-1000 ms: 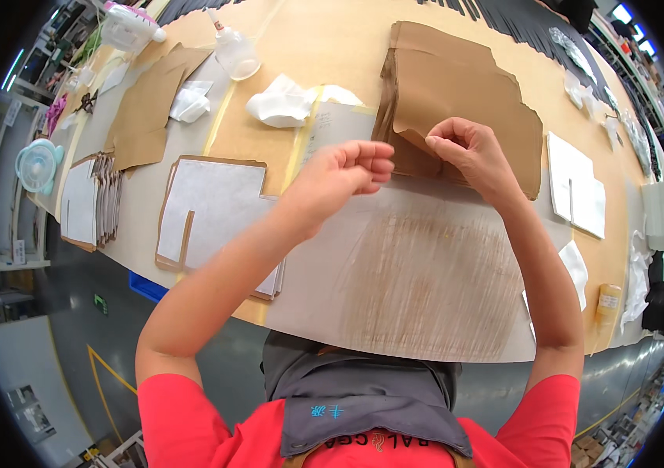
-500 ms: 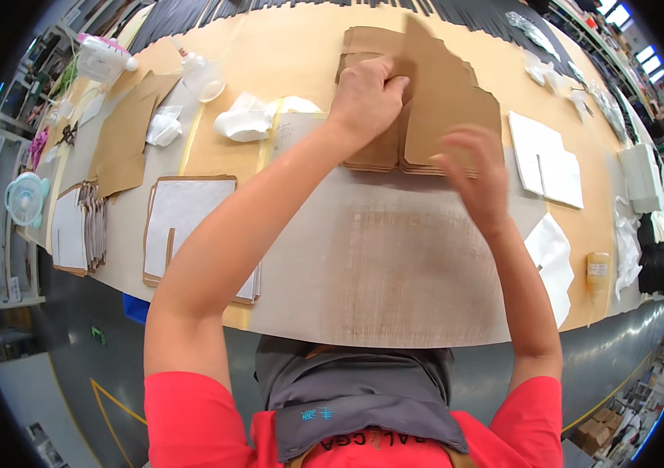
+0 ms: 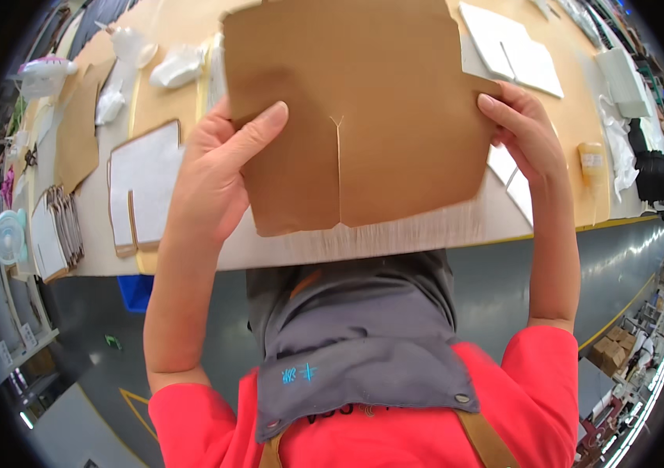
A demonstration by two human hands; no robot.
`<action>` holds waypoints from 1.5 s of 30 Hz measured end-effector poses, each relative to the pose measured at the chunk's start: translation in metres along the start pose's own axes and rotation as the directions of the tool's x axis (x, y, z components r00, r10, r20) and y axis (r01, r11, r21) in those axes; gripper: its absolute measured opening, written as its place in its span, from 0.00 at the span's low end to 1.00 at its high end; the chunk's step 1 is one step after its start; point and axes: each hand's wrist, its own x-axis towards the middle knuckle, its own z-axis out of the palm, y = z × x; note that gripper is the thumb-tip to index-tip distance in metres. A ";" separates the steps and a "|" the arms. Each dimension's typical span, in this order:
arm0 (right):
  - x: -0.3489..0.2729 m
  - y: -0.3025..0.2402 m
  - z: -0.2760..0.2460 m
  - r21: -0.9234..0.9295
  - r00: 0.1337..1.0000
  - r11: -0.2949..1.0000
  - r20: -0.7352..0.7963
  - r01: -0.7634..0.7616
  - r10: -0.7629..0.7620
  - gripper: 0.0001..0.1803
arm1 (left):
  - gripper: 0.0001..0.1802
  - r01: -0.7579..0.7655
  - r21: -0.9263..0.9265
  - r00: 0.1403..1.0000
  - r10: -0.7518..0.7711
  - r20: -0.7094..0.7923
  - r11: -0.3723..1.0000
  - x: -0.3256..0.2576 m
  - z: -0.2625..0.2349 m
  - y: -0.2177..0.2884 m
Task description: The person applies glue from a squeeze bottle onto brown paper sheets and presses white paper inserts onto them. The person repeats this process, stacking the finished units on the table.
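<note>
Between my two hands a brown leather-like sheet (image 3: 394, 148) is held up above the table. A slit runs from its near edge toward its middle. My left hand (image 3: 227, 160) grips its left edge, the thumb lying on top. At the right, my right hand (image 3: 523, 125) pinches a protruding corner between thumb and fingers. The sheet hides the brown stack behind it and much of the work surface. To the left of my left hand lies a stack of white-faced, brown-edged pieces (image 3: 149, 171) with a slot cut in them.
White slotted pieces (image 3: 515, 47) lie at the far right, near a yellowish jar (image 3: 591, 160). On the left are a brown sheet (image 3: 78, 132), fanned white-and-brown pieces (image 3: 55, 234), crumpled white wrapping (image 3: 180, 66), a clear bottle (image 3: 133, 47) and a small fan (image 3: 8, 236).
The brown sheet has come off the stack toward me and been raised. My right hand, free before, now grips its right corner; my left hand has moved to its left edge.
</note>
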 end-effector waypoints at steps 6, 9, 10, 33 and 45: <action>-0.046 0.067 0.025 -0.336 0.968 0.939 -0.249 -0.080 -0.007 0.12 | 0.40 0.072 0.490 0.995 -0.032 -0.090 0.869 -0.003 -0.023 -0.075; -0.043 0.078 0.027 -0.493 0.956 0.869 -0.270 -0.034 -0.116 0.12 | 0.37 0.070 0.611 0.995 -0.015 -0.095 0.789 -0.004 -0.022 -0.078; -0.042 0.076 0.028 -0.541 0.952 0.840 -0.277 -0.040 -0.133 0.12 | 0.36 0.068 0.634 0.996 -0.011 -0.093 0.770 -0.003 -0.023 -0.078; -0.090 0.103 -0.304 -0.695 0.687 0.437 -0.696 -0.571 -0.209 0.36 | 0.39 -0.461 0.862 0.884 -0.022 0.468 -0.211 -0.002 0.011 -0.113; -0.143 0.038 -0.246 0.238 0.790 0.931 -0.607 0.276 -0.079 0.42 | 0.40 -0.502 0.843 0.865 -0.124 0.486 -0.194 -0.053 -0.012 -0.095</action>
